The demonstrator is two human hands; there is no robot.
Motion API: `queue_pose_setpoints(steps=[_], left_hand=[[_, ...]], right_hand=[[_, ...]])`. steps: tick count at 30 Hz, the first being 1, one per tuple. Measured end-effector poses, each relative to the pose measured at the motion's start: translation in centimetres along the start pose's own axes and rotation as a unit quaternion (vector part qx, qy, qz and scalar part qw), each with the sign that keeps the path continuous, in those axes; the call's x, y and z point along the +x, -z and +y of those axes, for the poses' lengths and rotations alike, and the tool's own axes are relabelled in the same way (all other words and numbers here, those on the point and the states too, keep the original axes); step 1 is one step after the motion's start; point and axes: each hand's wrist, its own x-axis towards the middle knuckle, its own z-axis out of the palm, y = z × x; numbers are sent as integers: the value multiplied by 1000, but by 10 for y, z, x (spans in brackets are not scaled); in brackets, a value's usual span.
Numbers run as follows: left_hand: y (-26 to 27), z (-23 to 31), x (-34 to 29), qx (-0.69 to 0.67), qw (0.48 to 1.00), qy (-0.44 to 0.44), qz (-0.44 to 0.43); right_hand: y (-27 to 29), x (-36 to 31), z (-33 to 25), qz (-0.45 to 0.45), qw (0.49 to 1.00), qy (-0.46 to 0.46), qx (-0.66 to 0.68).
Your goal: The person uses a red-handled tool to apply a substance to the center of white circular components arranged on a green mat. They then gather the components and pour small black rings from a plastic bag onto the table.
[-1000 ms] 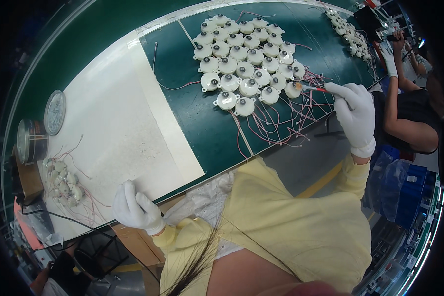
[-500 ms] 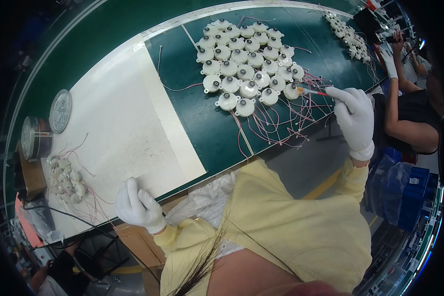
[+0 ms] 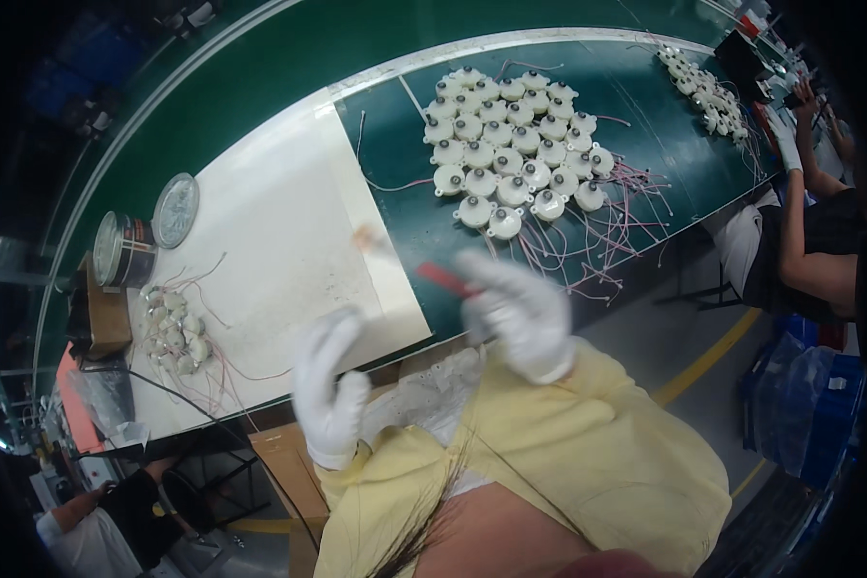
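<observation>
In a white glove, my right hand (image 3: 520,316) is closed round the red handle of a small brush (image 3: 441,279). Its bristle end, blurred by motion, points left over the white board (image 3: 260,231). My left hand (image 3: 328,390), gloved too, is held up at the board's front edge with thumb and fingers apart and nothing in it. Beyond my right hand, rows of round white motors (image 3: 503,162) with dark shafts stand on the green table, their pink and white wires (image 3: 612,226) trailing to the right and front.
At the left stand an open tin (image 3: 123,252) and its round lid (image 3: 176,210). Nearer lies a pile of motors (image 3: 173,332) with loose wires. A cardboard box (image 3: 109,313) borders them. More motors (image 3: 703,91) lie far right, where a co-worker (image 3: 809,231) sits.
My right hand has carried the brush away from the motors, leftward toward the white board. My left hand has risen slightly and turned upright. The whole view has shifted a little.
</observation>
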Motion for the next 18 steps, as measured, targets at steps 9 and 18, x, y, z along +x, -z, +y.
queue_pose_setpoints(steps=[9,18], left_hand=[[-5,17,43,-180,952,249,-19],[176,-32,157,393,881,75,251]], right_hand=[[-55,29,53,-145,970,165,-101],[-40,20,52,-211,964,83,-139]])
